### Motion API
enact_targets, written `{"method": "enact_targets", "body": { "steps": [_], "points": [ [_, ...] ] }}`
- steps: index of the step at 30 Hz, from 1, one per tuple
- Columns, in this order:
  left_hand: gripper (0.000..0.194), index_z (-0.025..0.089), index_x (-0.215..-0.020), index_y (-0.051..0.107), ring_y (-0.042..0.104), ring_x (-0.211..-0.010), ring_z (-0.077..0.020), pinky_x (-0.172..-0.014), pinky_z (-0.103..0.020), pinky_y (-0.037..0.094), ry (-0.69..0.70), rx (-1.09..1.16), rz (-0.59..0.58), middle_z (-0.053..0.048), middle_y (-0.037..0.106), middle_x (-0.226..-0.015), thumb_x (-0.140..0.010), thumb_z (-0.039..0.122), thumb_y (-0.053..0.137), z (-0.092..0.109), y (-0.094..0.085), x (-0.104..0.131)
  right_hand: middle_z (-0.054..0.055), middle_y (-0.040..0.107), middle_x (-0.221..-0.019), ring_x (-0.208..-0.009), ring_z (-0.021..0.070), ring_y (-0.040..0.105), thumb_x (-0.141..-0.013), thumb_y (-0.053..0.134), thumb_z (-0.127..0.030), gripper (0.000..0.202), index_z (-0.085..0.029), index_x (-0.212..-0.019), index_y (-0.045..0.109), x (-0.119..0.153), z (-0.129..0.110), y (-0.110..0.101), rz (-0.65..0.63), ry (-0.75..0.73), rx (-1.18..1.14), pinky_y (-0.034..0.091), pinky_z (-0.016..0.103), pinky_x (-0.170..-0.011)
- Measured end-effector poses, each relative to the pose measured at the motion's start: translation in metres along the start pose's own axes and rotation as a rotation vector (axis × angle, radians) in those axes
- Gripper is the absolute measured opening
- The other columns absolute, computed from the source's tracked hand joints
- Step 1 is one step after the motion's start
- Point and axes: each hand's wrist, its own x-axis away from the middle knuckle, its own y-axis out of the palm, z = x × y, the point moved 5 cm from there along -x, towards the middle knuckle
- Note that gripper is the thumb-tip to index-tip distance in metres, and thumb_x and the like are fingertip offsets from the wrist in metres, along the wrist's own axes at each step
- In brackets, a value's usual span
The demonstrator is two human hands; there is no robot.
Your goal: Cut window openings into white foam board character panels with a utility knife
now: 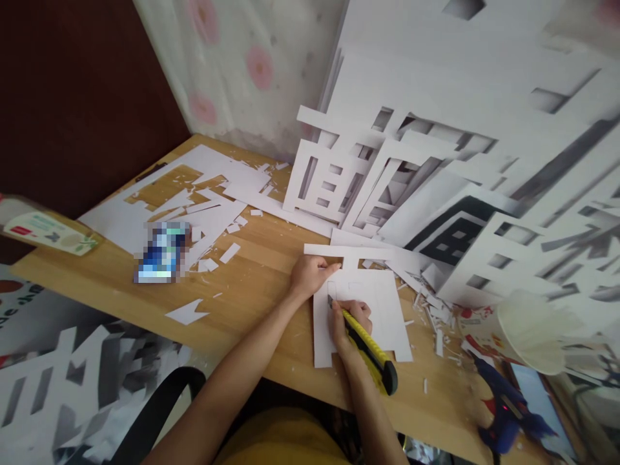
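Note:
A white foam board piece [382, 303] lies flat near the table's front edge, with small rectangles outlined on it and openings near its top. My right hand [349, 320] is closed round a yellow and black utility knife [371, 355]. Its blade end rests at an outlined rectangle on the board's left half. With fingers bent, my left hand [312, 274] presses on the board's upper left, its thumb pointing right beside an opening. What lies under the left fingers is partly hidden.
Cut-out white boards [324, 177] lean along the back right. White scraps [232, 252] and a phone [162, 253] lie on the left of the wooden table [261, 310]. A blue glue gun [508, 407] and a paper cup [504, 329] stand at right.

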Motion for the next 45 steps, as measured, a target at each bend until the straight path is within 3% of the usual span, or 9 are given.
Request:
{"method": "enact_targets", "body": {
  "steps": [14,20,27,38,45],
  "points": [
    [0.048,0.017,-0.052,0.056,0.042,-0.054,-0.0099,-0.056,-0.029,0.026,0.026,0.028,0.012,0.003,0.051,-0.051,-0.084,0.051,0.066,0.000,-0.001,0.000,0.004,0.060,-0.073,-0.090,0.0243,0.052,-0.093,0.053,-0.043,0.027,-0.024,-0.074,0.058,0.005,-0.003,-0.002,-0.009,0.018,0.007,0.043,0.036,-0.079],
    [0.043,0.017,-0.057,0.064,0.048,-0.058,-0.0120,-0.058,-0.027,0.031,-0.003,0.029,-0.005,-0.001,0.062,-0.059,-0.084,0.051,0.067,-0.001,-0.001,0.000,0.003,0.057,-0.072,-0.089,0.0243,0.052,-0.093,0.052,-0.045,0.028,-0.024,-0.075,0.057,0.009,-0.004,-0.004,-0.020,0.045,0.030,0.043,0.036,-0.078],
    [0.046,0.017,-0.054,0.059,0.045,-0.054,-0.0105,-0.056,-0.028,0.028,0.037,0.082,0.004,0.002,0.056,-0.054,-0.083,0.051,0.068,-0.002,0.000,-0.001,0.001,0.056,-0.072,-0.084,0.0227,0.053,-0.093,0.049,-0.046,0.030,-0.025,-0.073,0.057,0.009,-0.003,-0.006,-0.042,0.010,0.033,0.045,0.037,-0.076],
    [0.041,0.017,-0.056,0.061,0.053,-0.060,-0.0132,-0.058,-0.029,0.032,-0.002,0.048,-0.016,-0.001,0.062,-0.059,-0.080,0.049,0.070,0.002,-0.003,-0.003,0.001,0.055,-0.070,-0.088,0.0231,0.052,-0.093,0.050,-0.045,0.030,-0.024,-0.072,0.056,0.014,-0.001,-0.008,-0.046,-0.019,0.064,0.047,0.038,-0.080],
    [0.042,0.017,-0.053,0.061,0.049,-0.057,-0.0114,-0.056,-0.029,0.028,0.008,0.050,-0.014,0.000,0.058,-0.055,-0.079,0.049,0.072,0.002,-0.003,-0.003,0.002,0.055,-0.071,-0.091,0.0237,0.051,-0.093,0.050,-0.043,0.028,-0.025,-0.072,0.055,0.016,-0.001,-0.009,-0.063,-0.020,0.066,0.046,0.038,-0.080]
  ]
}}
